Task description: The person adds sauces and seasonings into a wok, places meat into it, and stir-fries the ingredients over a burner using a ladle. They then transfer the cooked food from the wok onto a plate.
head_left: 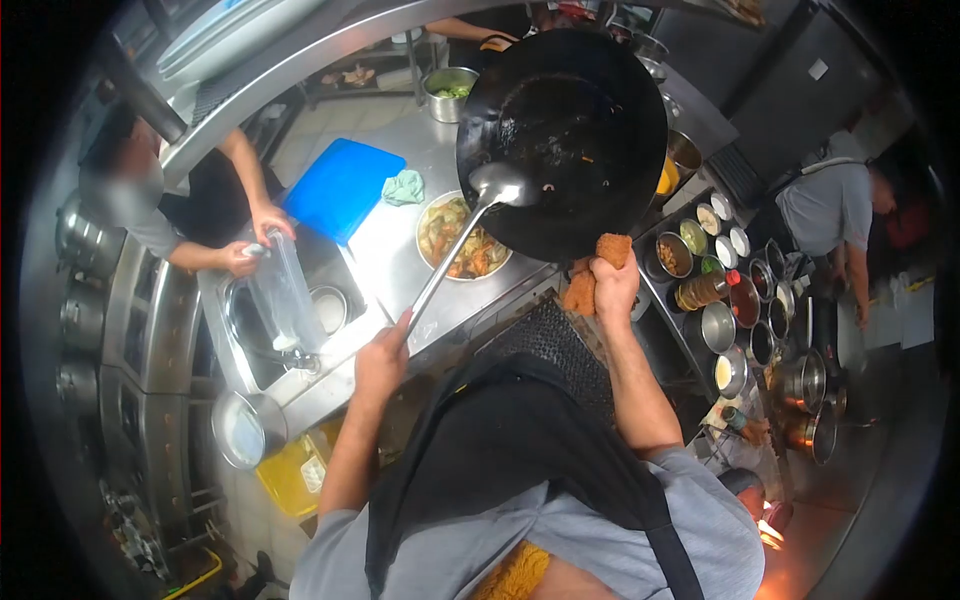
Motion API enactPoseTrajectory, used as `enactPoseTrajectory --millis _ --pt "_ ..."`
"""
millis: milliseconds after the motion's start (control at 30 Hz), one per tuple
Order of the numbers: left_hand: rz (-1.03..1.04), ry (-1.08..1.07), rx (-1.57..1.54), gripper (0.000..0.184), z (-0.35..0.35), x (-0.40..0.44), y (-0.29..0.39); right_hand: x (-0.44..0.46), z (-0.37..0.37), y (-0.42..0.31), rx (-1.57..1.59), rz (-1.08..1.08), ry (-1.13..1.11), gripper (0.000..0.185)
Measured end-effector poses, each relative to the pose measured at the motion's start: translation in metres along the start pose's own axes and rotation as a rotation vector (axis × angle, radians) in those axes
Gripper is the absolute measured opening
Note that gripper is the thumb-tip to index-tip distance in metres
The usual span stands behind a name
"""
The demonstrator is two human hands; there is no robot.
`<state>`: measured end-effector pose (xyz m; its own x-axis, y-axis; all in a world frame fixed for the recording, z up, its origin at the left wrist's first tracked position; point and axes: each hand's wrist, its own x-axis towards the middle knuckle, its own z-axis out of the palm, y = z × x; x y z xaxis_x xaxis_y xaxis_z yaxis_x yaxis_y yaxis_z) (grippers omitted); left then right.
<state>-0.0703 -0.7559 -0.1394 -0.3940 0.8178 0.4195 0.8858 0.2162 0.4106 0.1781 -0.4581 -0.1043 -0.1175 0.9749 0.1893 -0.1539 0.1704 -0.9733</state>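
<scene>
My left hand (382, 357) is closed round the long handle of a metal ladle (440, 265). The ladle's bowl rests against or just in front of the inside of a black wok (570, 120); I cannot tell whether they touch. With an orange-brown cloth (580, 290) in its grip, my right hand (615, 285) is shut on the wok's handle, which the cloth hides. The wok is tipped up, its inside facing me, with only a few small scraps in it. Beside its lower left edge, a round bowl (421, 250) filled with cooked food stands on the steel counter (385, 240).
A blue board (345, 185) and a green cloth (404, 187) lie on the counter. At the left, another person (215, 200) holds a clear plastic container (280, 290) over a sink. Several ingredient bowls (718, 327) and a bottle (702, 290) stand at right, near flames (770, 530).
</scene>
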Motion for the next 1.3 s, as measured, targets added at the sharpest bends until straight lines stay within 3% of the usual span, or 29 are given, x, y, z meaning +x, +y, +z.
enactPoseTrajectory --millis 133,300,533,700,800,900,967,1100,1133,1233,1300 --pt "-0.058 -0.106 0.14 0.058 -0.057 -0.052 -0.028 -0.004 -0.002 -0.009 0.077 0.115 -0.059 0.032" --pt "-0.097 -0.128 0.253 0.061 -0.091 -0.062 -0.03 -0.005 -0.013 0.004 -0.074 -0.004 0.068 0.032" --pt "0.213 -0.097 -0.264 0.058 0.016 0.004 0.04 -0.066 -0.067 -0.038 0.231 0.126 0.195 0.034" --pt "0.31 -0.293 -0.598 0.052 0.055 0.046 0.133 -0.156 -0.155 -0.066 0.243 0.202 0.46 0.037" --pt "0.404 -0.474 -0.624 0.045 0.063 0.064 0.163 -0.217 -0.181 -0.095 0.266 0.225 0.771 0.038" --pt "0.498 -0.537 -0.677 0.047 0.079 0.064 0.186 -0.279 -0.222 -0.089 0.299 0.211 0.866 0.035" --pt "0.566 -0.642 -0.649 0.049 0.09 0.059 0.199 -0.309 -0.229 -0.099 0.445 0.269 1.063 0.04" --pt "0.616 -0.852 -0.541 0.049 0.106 0.036 0.242 -0.377 -0.28 -0.094 0.588 0.429 1.085 0.044" --pt "0.633 -0.863 -0.534 0.05 0.114 0.025 0.254 -0.39 -0.289 -0.086 0.543 0.353 1.224 0.041" --pt "0.582 -0.909 -0.639 0.043 0.139 -0.002 0.294 -0.425 -0.336 -0.058 0.622 0.247 1.285 0.035" --pt "0.658 -0.943 -0.681 0.045 0.166 -0.014 0.316 -0.429 -0.356 -0.052 0.636 0.216 1.42 0.034"
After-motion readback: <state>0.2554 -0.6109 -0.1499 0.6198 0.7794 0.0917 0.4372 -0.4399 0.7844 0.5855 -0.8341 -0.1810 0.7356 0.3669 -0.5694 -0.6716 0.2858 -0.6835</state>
